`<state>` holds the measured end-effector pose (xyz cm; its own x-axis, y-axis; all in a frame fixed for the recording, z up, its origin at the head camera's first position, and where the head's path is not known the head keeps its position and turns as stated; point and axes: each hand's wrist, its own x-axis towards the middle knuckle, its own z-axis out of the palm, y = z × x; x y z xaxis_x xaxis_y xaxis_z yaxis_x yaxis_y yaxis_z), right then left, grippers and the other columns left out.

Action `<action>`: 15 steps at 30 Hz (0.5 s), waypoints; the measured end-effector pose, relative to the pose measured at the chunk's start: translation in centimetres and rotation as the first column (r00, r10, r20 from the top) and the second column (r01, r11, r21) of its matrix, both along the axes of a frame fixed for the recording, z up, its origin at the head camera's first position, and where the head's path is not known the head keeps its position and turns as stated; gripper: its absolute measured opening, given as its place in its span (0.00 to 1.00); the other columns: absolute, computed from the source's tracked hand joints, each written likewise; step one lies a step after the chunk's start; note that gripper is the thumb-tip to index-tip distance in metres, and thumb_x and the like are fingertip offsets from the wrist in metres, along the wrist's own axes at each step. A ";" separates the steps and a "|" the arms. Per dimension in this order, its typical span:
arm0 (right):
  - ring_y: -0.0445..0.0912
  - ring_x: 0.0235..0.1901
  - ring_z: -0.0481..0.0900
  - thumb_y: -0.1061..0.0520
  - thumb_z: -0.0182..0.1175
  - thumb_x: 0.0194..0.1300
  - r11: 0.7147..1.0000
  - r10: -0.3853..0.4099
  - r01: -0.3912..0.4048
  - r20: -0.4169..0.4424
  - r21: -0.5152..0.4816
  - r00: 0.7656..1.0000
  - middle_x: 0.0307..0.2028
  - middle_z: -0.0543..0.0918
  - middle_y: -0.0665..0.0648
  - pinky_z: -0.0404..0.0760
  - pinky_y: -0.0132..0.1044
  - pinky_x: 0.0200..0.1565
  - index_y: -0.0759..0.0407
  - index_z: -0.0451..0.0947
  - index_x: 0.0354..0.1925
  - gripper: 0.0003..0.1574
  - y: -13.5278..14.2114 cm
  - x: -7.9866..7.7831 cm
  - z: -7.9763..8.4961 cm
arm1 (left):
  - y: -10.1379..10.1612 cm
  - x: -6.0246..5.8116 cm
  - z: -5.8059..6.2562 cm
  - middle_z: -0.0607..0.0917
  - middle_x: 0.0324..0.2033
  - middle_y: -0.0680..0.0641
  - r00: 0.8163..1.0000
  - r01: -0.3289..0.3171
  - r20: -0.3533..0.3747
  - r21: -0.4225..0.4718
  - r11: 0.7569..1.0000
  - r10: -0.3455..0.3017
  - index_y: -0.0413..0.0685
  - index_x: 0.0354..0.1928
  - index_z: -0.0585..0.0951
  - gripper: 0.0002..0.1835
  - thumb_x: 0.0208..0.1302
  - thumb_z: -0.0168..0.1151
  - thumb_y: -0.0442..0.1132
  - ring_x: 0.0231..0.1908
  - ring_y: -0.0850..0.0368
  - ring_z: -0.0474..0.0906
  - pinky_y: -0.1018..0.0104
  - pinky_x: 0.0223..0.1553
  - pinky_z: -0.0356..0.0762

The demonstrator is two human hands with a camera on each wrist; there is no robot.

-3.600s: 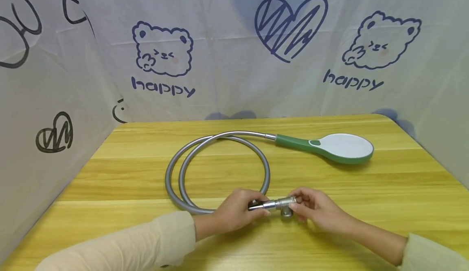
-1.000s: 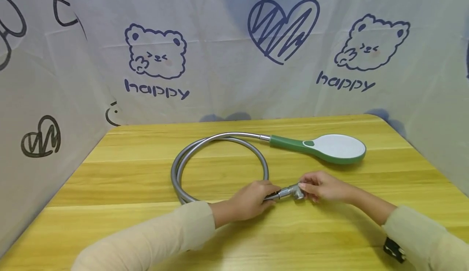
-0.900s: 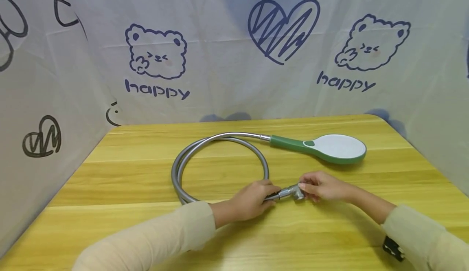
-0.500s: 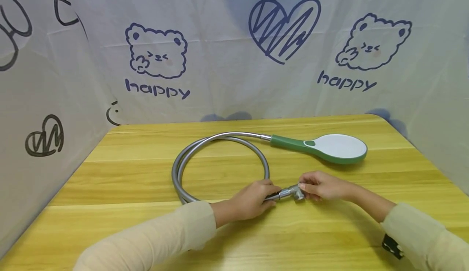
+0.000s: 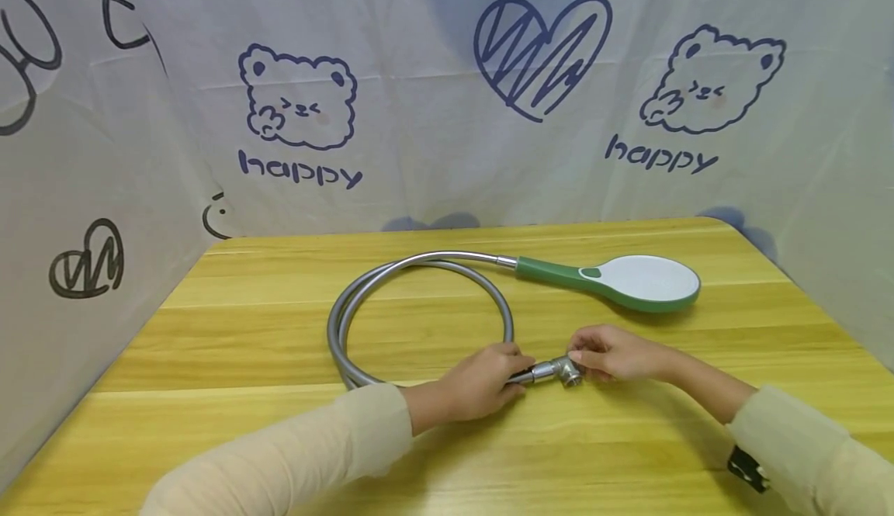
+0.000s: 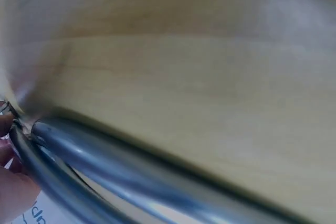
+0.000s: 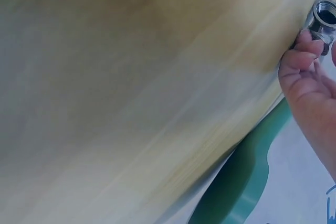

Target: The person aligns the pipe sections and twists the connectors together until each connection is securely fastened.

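Observation:
My left hand (image 5: 482, 382) grips the end of a grey shower hose (image 5: 337, 330), its chrome end nut (image 5: 541, 372) showing past the fingers. Attached to that nut is a small metal tee fitting (image 5: 569, 370). With thumb and fingers, my right hand (image 5: 618, 354) pinches the fitting's far end. The fitting's side outlet points down toward the front right; in the right wrist view the threaded opening of the metal fitting (image 7: 316, 23) shows above the fingertips. Two runs of hose (image 6: 131, 171) pass close by in the left wrist view.
A green-handled shower head (image 5: 646, 279) with a white face lies at the back right, joined to the hose's other end. The hose lies coiled in the middle of the wooden table (image 5: 244, 330). A printed white curtain (image 5: 419, 136) stands behind and along both sides.
Since the oldest frame, both hands have moved right and slightly back with the hose end and fitting. The fitting's outlet has turned from pointing down to down-right, still rotating slightly in the last second.

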<state>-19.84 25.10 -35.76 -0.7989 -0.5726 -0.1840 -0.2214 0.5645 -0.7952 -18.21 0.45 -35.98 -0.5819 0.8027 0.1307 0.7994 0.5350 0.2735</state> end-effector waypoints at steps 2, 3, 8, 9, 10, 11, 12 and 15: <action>0.36 0.17 0.67 0.58 0.48 0.70 1.000 -0.018 0.019 -0.045 0.008 0.999 0.21 0.73 0.52 0.68 0.28 0.19 0.72 0.72 0.42 0.16 0.0 0.1 0.1 | 0.0 0.1 0.2 0.81 0.41 0.47 1.000 0.008 -0.010 -0.025 1.000 -0.008 0.39 0.55 0.76 0.20 0.62 0.61 0.39 0.38 0.62 0.76 0.79 0.38 0.73; 0.36 0.17 0.67 0.58 0.48 0.70 0.999 -0.029 0.030 -0.074 0.013 0.997 0.21 0.73 0.52 0.69 0.28 0.20 0.72 0.73 0.42 0.16 0.0 0.3 0.2 | -0.1 0.2 0.3 0.81 0.42 0.46 1.000 0.010 -0.012 -0.032 0.999 -0.011 0.39 0.56 0.75 0.21 0.62 0.61 0.39 0.39 0.61 0.76 0.78 0.39 0.74; 0.35 0.17 0.66 0.59 0.49 0.69 0.996 -0.086 0.093 -0.277 0.012 0.957 0.21 0.75 0.53 0.70 0.31 0.21 0.72 0.74 0.45 0.16 -0.1 1.1 1.2 | -0.8 0.3 1.0 0.80 0.45 0.43 0.999 0.006 -0.042 -0.011 1.000 -0.006 0.37 0.56 0.74 0.23 0.62 0.60 0.42 0.43 0.56 0.76 0.71 0.44 0.76; 0.34 0.16 0.65 0.59 0.49 0.69 0.995 -0.095 0.102 -0.321 0.007 0.942 0.20 0.74 0.53 0.69 0.31 0.20 0.72 0.74 0.45 0.16 -0.3 1.3 1.4 | -1.0 0.3 1.1 0.79 0.46 0.43 0.999 0.002 -0.051 -0.002 1.000 -0.003 0.36 0.56 0.74 0.24 0.62 0.60 0.43 0.44 0.56 0.76 0.71 0.45 0.76; 0.34 0.16 0.64 0.60 0.49 0.69 0.993 -0.109 0.116 -0.356 -0.002 0.928 0.19 0.74 0.53 0.68 0.30 0.20 0.71 0.74 0.45 0.15 -0.4 1.6 1.5 | -1.2 0.3 1.3 0.79 0.47 0.43 0.998 -0.001 -0.058 0.007 1.000 0.002 0.37 0.57 0.74 0.24 0.63 0.60 0.43 0.45 0.56 0.76 0.70 0.46 0.76; 0.33 0.16 0.63 0.60 0.49 0.69 0.992 -0.122 0.127 -0.389 -0.012 0.913 0.18 0.73 0.53 0.68 0.30 0.19 0.72 0.74 0.45 0.15 -0.6 1.8 1.7 | -1.5 0.3 1.5 0.79 0.48 0.43 0.998 -0.005 -0.064 0.016 1.000 0.006 0.37 0.57 0.74 0.24 0.63 0.59 0.44 0.46 0.56 0.76 0.69 0.47 0.76; 0.33 0.16 0.62 0.60 0.50 0.69 0.990 -0.136 0.138 -0.413 -0.024 0.901 0.18 0.73 0.53 0.67 0.30 0.19 0.71 0.75 0.45 0.15 -0.8 2.0 1.8 | -1.8 0.4 1.6 0.78 0.49 0.43 0.997 -0.008 -0.071 0.023 1.000 0.010 0.37 0.57 0.74 0.24 0.64 0.59 0.44 0.47 0.56 0.76 0.69 0.48 0.76; 0.32 0.19 0.65 0.60 0.51 0.68 0.984 -0.168 0.172 -0.497 -0.038 0.852 0.22 0.76 0.53 0.69 0.29 0.21 0.70 0.75 0.46 0.14 -1.4 2.7 2.0 | -2.7 0.6 2.0 0.78 0.51 0.42 0.995 -0.015 -0.096 0.062 0.998 0.021 0.38 0.57 0.74 0.24 0.64 0.58 0.46 0.49 0.53 0.76 0.64 0.50 0.75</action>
<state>-17.17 23.65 -33.74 -0.8697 -0.4201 0.2591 -0.4856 0.6349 -0.6009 -17.65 -2.28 -33.99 -0.5788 0.7806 0.2359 0.8138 0.5345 0.2281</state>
